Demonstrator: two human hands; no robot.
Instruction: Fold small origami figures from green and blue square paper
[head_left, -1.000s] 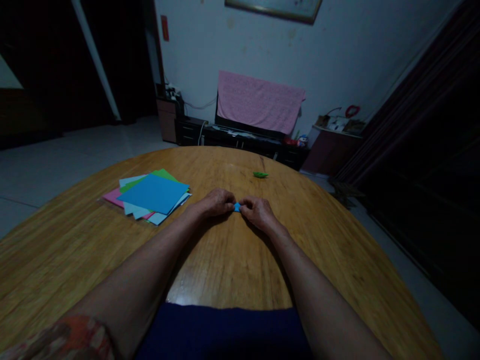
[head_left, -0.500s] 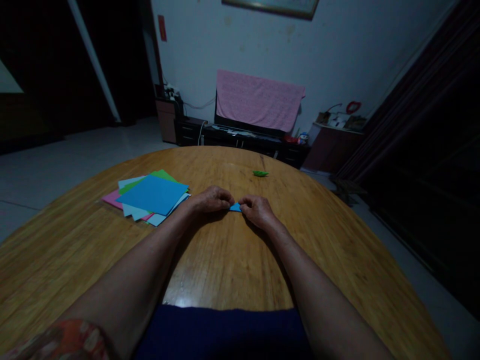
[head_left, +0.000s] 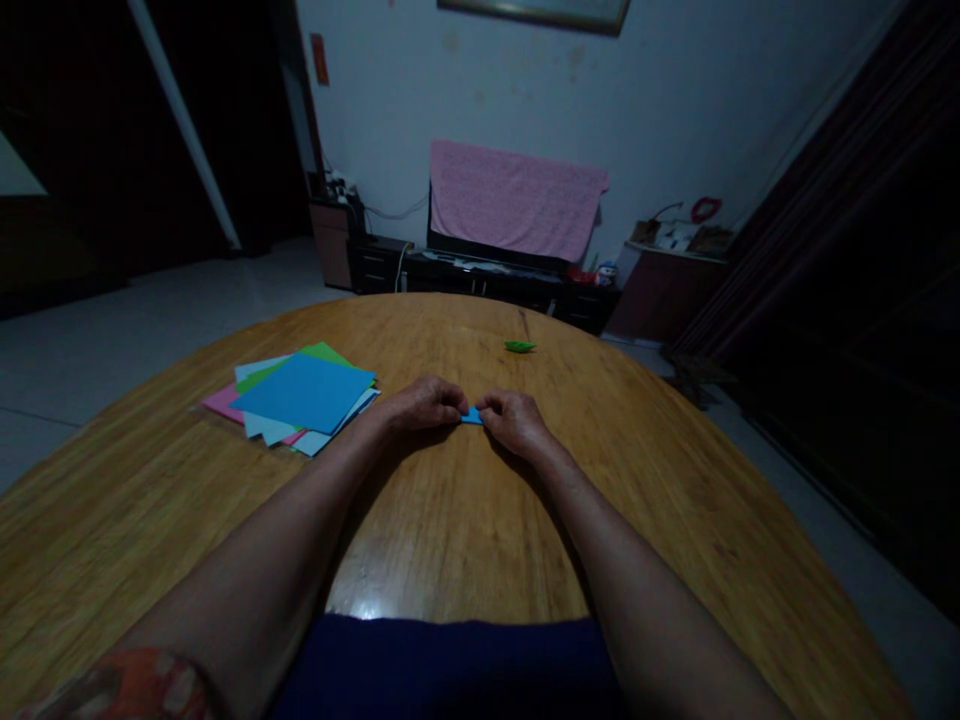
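A small folded piece of blue paper [head_left: 472,415] lies low over the middle of the table, between my two hands. My left hand [head_left: 429,404] is closed on its left end, fingers bent and pressed together. On the right end, my right hand [head_left: 514,418] pinches it between thumb and fingers. Only the short middle stretch of the paper shows; my fingers hide both ends. Farther back sits a small green folded paper shape [head_left: 519,347], pointed at its ends, apart from both hands.
Left of my left arm, a blue sheet [head_left: 307,392] tops a loose stack of green, pink and pale blue paper. The round wooden table [head_left: 465,540] spreads around my arms. Beyond its far edge stand a low dark cabinet [head_left: 375,268] and a screen draped with a pink towel [head_left: 517,200].
My hands stay in nearly the same place on the blue paper. Its visible middle part looks slightly different in outline. The view has shifted a little.
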